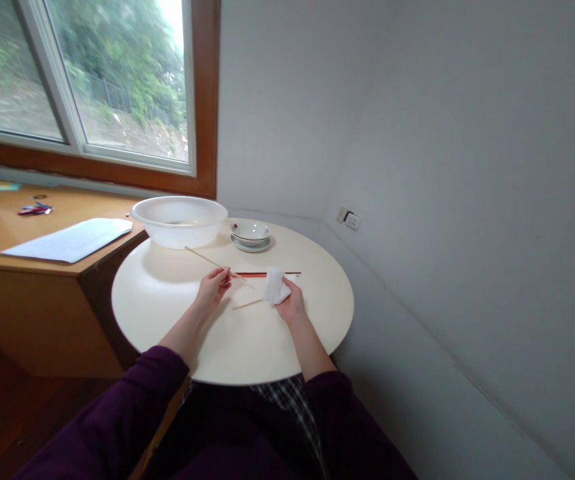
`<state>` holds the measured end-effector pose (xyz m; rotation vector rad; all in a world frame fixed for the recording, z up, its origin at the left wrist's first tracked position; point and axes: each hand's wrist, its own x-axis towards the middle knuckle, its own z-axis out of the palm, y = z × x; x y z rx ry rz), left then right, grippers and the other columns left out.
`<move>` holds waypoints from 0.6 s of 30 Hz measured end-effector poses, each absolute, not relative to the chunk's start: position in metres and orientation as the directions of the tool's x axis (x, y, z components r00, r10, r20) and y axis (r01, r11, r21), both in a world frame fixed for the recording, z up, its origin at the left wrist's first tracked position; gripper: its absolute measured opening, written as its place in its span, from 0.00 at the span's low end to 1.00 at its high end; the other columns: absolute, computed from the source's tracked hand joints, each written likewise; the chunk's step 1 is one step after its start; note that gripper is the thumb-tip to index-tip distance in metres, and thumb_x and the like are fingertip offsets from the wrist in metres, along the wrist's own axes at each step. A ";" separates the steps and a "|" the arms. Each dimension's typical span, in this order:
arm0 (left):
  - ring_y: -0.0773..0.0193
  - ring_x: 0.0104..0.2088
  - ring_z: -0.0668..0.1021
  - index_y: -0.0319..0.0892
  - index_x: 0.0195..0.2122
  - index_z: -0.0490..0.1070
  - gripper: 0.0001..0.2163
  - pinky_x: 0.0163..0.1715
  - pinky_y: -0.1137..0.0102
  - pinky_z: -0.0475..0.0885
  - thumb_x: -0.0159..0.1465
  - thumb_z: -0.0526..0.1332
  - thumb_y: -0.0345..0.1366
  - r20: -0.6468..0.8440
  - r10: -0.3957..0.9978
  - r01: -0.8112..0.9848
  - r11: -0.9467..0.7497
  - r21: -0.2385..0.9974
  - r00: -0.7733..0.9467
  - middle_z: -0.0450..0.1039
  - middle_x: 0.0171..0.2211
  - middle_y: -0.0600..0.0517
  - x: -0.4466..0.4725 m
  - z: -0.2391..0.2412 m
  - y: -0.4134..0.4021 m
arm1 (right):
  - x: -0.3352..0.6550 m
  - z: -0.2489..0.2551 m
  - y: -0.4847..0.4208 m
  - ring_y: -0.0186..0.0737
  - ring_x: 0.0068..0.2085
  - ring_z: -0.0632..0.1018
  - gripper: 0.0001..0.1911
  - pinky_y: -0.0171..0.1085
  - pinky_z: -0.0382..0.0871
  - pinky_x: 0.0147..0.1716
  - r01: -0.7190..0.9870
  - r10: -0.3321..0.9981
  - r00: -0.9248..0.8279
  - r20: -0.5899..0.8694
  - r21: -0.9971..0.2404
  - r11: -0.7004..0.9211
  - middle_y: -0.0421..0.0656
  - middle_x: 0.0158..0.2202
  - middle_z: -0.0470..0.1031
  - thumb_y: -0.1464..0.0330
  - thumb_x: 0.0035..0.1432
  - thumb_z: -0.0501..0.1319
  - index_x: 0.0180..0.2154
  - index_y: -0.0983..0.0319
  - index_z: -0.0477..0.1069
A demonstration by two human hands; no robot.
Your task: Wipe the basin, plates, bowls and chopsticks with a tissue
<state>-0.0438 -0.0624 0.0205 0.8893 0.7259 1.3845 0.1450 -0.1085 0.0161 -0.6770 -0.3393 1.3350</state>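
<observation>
Head view: left hand (212, 289) pinches a pale chopstick (201, 257), one end slanting toward the basin (180, 228), the other above the bench (217, 357). Right hand (292, 303) grips a white cloth (273, 287). Second pale chopstick (246, 305) nearer the body, one end meeting the cloth; whether held there, cannot tell. Red chopsticks (252, 274) lie beyond, bowls (250, 232) farther back. Handling, by judgement: chopstick light, stiff, thin, apt to roll or spin; best taken mid-length between thumb and fingertips. Cloth soft, limp; bunch it from one edge.
</observation>
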 end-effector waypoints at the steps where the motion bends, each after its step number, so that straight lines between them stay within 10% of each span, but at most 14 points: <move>1: 0.73 0.22 0.69 0.38 0.25 0.69 0.14 0.25 0.75 0.65 0.42 0.69 0.39 0.074 0.991 -0.510 -0.007 0.860 0.111 0.68 0.20 0.55 -0.042 0.022 -0.064 | 0.143 0.016 -0.110 0.40 0.38 0.78 0.09 0.38 0.71 0.40 -0.762 0.972 0.187 -0.144 -0.646 0.050 0.43 0.35 0.78 0.71 0.52 0.56 0.36 0.64 0.72; 18: 0.67 0.26 0.74 0.34 0.26 0.74 0.13 0.33 0.69 0.69 0.42 0.71 0.36 0.095 0.924 -0.446 0.087 0.891 0.370 0.74 0.23 0.49 -0.032 0.026 -0.078 | 0.131 0.022 -0.125 0.43 0.43 0.77 0.11 0.42 0.66 0.48 -0.614 0.997 -0.075 -0.017 -0.787 -0.060 0.47 0.41 0.77 0.69 0.50 0.63 0.37 0.66 0.72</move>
